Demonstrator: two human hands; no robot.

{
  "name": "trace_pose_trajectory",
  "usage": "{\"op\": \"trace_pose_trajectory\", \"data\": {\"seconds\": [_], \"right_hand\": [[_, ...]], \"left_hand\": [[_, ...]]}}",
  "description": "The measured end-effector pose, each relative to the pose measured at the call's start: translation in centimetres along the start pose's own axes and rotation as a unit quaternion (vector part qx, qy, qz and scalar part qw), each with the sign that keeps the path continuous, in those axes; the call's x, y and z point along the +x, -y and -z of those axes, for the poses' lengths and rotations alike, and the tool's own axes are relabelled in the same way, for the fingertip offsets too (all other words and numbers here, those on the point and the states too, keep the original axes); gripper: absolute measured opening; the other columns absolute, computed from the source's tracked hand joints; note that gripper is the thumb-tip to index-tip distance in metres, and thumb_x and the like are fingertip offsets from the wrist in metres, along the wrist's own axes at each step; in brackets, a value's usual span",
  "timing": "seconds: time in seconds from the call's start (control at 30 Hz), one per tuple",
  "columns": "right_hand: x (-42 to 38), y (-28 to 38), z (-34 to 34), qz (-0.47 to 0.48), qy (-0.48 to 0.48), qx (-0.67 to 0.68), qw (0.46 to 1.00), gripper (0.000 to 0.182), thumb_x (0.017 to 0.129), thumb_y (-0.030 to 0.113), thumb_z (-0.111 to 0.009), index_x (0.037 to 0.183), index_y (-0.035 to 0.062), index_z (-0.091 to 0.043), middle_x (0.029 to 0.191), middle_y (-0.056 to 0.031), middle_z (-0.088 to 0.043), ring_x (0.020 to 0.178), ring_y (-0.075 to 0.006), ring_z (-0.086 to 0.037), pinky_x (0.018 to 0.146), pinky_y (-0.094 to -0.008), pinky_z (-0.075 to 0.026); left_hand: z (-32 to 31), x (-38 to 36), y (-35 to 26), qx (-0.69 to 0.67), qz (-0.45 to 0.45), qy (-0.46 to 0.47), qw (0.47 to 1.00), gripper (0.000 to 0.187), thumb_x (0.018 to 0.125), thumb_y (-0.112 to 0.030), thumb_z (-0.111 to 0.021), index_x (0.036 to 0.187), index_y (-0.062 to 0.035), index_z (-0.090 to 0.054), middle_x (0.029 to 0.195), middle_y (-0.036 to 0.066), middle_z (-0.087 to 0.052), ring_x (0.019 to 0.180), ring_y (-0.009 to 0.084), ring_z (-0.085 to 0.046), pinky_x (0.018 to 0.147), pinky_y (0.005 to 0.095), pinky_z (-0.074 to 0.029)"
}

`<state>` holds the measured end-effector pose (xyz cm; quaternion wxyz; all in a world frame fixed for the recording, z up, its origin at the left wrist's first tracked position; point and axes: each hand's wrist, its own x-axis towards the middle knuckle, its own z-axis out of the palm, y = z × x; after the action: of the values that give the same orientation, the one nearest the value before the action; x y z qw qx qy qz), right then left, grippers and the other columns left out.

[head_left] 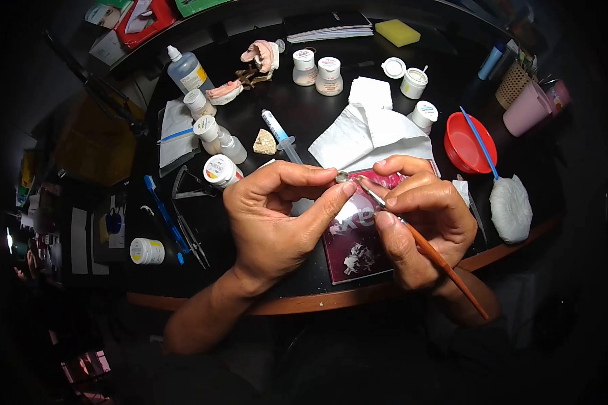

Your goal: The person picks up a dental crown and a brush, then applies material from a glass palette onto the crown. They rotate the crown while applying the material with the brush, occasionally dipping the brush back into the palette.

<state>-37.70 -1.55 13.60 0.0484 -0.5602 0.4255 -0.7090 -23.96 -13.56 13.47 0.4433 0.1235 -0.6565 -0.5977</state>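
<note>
My left hand pinches a small dental crown, greyish and hollow-looking, between thumb and forefinger. In my right hand is a fine brush with a brown wooden handle, held like a pen. Its tip points at the crown from the right, close beside it. Both hands are over a dark red slab with pale lettering and smears of white paste. The hands hide part of the slab. Behind them lies crumpled white tissue.
A red bowl with a blue stick and a white cloth pad are at right. Jars, a syringe and dental models stand behind. Tweezers and a blue toothbrush lie left. The table's wooden edge runs in front.
</note>
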Motion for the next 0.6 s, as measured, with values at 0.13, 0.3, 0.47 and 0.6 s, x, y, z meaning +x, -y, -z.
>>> {"op": "trace_pose_trajectory", "data": {"seconds": [0.13, 0.3, 0.47, 0.6], "right_hand": [[-0.43, -0.15, -0.86, -0.006, -0.047, 0.039, 0.998, 0.014, 0.076, -0.012, -0.066, 0.085, -0.0028, -0.061, 0.077, -0.0095, -0.063, 0.101, -0.0325, -0.069, 0.080, -0.0349, -0.061], [-0.33, -0.30, -0.69, 0.028, -0.043, 0.023, 0.998, 0.017, 0.073, -0.013, -0.066, 0.080, -0.0007, -0.058, 0.075, -0.0089, -0.061, 0.095, -0.0323, -0.070, 0.075, -0.0341, -0.059], [-0.19, -0.19, -0.59, 0.041, -0.040, 0.005, 0.998, 0.018, 0.071, -0.013, -0.067, 0.077, 0.0013, -0.057, 0.074, -0.0083, -0.061, 0.093, -0.0328, -0.071, 0.075, -0.0366, -0.059], [-0.16, -0.47, 0.00, 0.067, -0.006, -0.014, 0.998, 0.019, 0.071, -0.014, -0.066, 0.081, 0.0004, -0.058, 0.076, -0.0098, -0.061, 0.096, -0.0333, -0.070, 0.079, -0.0389, -0.061]], "left_hand": [[-0.18, -0.41, 0.29, -0.010, -0.012, 0.004, 1.000, 0.019, 0.080, 0.011, -0.081, 0.095, 0.0062, -0.071, 0.095, 0.015, -0.073, 0.089, 0.0154, -0.073, 0.080, 0.0248, -0.061], [-0.06, -0.81, 0.69, -0.015, -0.034, 0.014, 0.999, 0.020, 0.079, 0.012, -0.082, 0.094, 0.0051, -0.071, 0.096, 0.015, -0.073, 0.089, 0.0156, -0.072, 0.081, 0.0253, -0.060], [0.06, -0.90, 0.97, -0.031, -0.041, 0.024, 0.998, 0.021, 0.078, 0.013, -0.082, 0.095, 0.0052, -0.071, 0.097, 0.016, -0.073, 0.090, 0.0159, -0.072, 0.082, 0.0257, -0.059], [-0.08, -0.99, 0.80, -0.034, -0.029, 0.019, 0.999, 0.022, 0.079, 0.014, -0.080, 0.097, 0.0053, -0.071, 0.097, 0.016, -0.073, 0.091, 0.0161, -0.072, 0.082, 0.0259, -0.058]]}}
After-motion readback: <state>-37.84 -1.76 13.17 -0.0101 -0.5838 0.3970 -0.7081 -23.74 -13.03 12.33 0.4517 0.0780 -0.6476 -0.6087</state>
